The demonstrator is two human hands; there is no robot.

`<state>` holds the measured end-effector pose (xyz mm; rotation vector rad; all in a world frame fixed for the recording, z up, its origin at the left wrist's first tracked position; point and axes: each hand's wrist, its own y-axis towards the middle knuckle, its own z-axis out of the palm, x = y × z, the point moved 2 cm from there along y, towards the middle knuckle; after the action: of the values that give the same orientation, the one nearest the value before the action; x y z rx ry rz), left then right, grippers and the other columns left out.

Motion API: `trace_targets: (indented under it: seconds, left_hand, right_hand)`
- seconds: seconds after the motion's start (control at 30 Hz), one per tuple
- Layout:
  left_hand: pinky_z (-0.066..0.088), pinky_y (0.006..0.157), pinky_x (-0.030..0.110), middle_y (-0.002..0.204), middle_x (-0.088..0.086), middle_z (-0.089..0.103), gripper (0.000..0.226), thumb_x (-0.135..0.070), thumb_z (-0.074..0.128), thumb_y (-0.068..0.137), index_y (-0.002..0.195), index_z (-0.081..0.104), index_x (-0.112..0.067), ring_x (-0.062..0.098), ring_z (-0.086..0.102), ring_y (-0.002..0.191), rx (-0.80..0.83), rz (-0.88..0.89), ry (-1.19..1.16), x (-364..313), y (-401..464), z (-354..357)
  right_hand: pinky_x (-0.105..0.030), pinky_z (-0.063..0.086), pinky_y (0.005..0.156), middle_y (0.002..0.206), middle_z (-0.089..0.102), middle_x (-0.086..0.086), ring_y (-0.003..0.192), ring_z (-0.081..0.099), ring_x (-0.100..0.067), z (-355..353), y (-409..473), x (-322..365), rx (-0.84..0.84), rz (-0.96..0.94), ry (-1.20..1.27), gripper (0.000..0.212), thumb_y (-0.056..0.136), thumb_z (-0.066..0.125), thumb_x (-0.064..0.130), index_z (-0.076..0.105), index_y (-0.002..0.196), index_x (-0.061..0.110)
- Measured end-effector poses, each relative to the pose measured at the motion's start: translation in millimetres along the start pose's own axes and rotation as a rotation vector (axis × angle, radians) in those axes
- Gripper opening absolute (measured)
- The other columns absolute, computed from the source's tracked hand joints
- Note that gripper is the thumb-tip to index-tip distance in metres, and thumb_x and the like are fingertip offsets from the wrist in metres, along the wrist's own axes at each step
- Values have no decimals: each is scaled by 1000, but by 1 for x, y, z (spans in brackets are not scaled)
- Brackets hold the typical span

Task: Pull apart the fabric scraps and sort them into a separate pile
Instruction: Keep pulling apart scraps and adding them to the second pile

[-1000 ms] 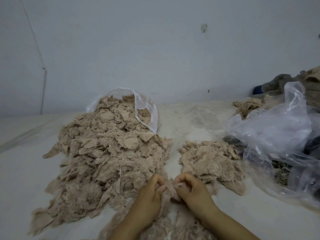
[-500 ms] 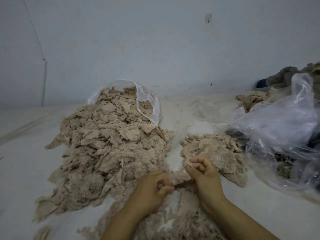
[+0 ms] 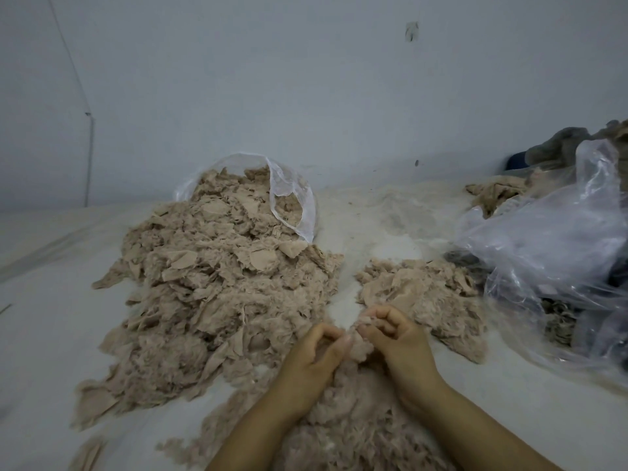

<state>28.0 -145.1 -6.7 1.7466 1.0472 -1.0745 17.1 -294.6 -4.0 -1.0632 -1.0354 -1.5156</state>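
Half a second ago my hands were spread; now my left hand (image 3: 314, 355) and right hand (image 3: 396, 338) have closed together at lower centre, both pinching one fabric scrap (image 3: 361, 343) for another pull, the small sorted pile (image 3: 428, 294) just beyond.

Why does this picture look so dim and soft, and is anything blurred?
Head view: flat, dim light, weak shadows; the hands, left hand and right hand, look slightly smeared; the clear plastic bag shows pale sheen; wide-angle bending curves the edges.
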Motion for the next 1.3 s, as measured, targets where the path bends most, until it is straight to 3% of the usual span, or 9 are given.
trace_targets:
  seconds: [0.17, 0.43, 0.63, 0.77, 0.87, 1.0, 1.13, 1.2, 1.3]
  left_hand:
    - [40, 61, 12, 62, -21, 63, 28, -16, 71, 82, 65, 67, -38, -6, 55, 62, 81, 25, 123, 4, 1, 2]
    - [45, 62, 25, 69, 3, 65, 13, -19, 74, 79, 68, 71, -12, 10, 58, 66, -39, 45, 53, 3, 4, -11]
    - [26, 48, 18, 48, -14, 28, 45, -41, 55, 82, 47, 34, -24, 3, 26, 46, -64, 120, 7, -2, 4, -8]
    - [28, 49, 16, 48, -13, 29, 45, -32, 60, 85, 50, 34, -24, 4, 28, 47, -73, 126, 32, -1, 4, -13]
    - [34, 52, 17, 48, -11, 32, 41, -37, 58, 83, 51, 36, -23, 5, 30, 46, -195, 108, -33, 0, 6, -20]
    - [36, 50, 17, 55, -4, 44, 38, -41, 58, 80, 66, 54, -6, 7, 40, 52, -264, 69, -121, 2, 6, -17]
    - [41, 65, 29, 69, 4, 49, 36, -29, 74, 78, 78, 52, -2, 15, 47, 67, -193, 61, -117, 6, 6, -12]
    - [44, 66, 21, 70, -7, 56, 21, -28, 75, 74, 77, 59, -14, 8, 53, 68, -103, 99, 21, 7, 5, -4]
    - [43, 65, 17, 69, -12, 58, 16, -24, 75, 76, 70, 60, -22, 4, 54, 68, -59, 104, 53, 5, 3, 0]
  right_hand:
    - [-26, 46, 51, 60, 61, -5, 52, 55, -13, 3, -1, -1, -47, -11, -27, 11, 86, 63, -4, 62, 82, 7]
    - [-24, 48, 44, 58, 60, -7, 44, 52, -12, -1, 2, 1, -187, -7, 57, 5, 87, 63, 1, 60, 84, 2]
    - [-28, 43, 45, 58, 59, -11, 44, 48, -20, -4, 4, -3, -251, -9, 41, 10, 88, 63, 4, 58, 81, 7]
    - [-24, 40, 40, 50, 57, -6, 40, 50, -14, -15, 6, 3, -395, -43, 64, 15, 91, 59, 4, 55, 78, 8]
    - [-25, 43, 41, 53, 61, -3, 44, 54, -12, -10, 2, 8, -217, -143, -164, 16, 89, 62, 4, 61, 74, 12]
    - [-18, 50, 70, 73, 68, 8, 71, 62, -3, 18, -9, -4, 205, -128, -663, 37, 78, 62, -2, 66, 60, 30]
    - [-31, 47, 60, 68, 64, -3, 59, 57, -15, 11, -6, -3, 160, 58, -319, 23, 89, 58, 14, 61, 67, 21]
    - [-26, 44, 54, 59, 55, 4, 55, 51, -11, 11, -6, -7, 125, 78, -282, 27, 89, 63, 33, 56, 64, 25]
    - [-27, 39, 55, 56, 47, 4, 56, 44, -12, 11, -6, -9, 61, 16, -271, 36, 92, 61, 20, 53, 57, 26]
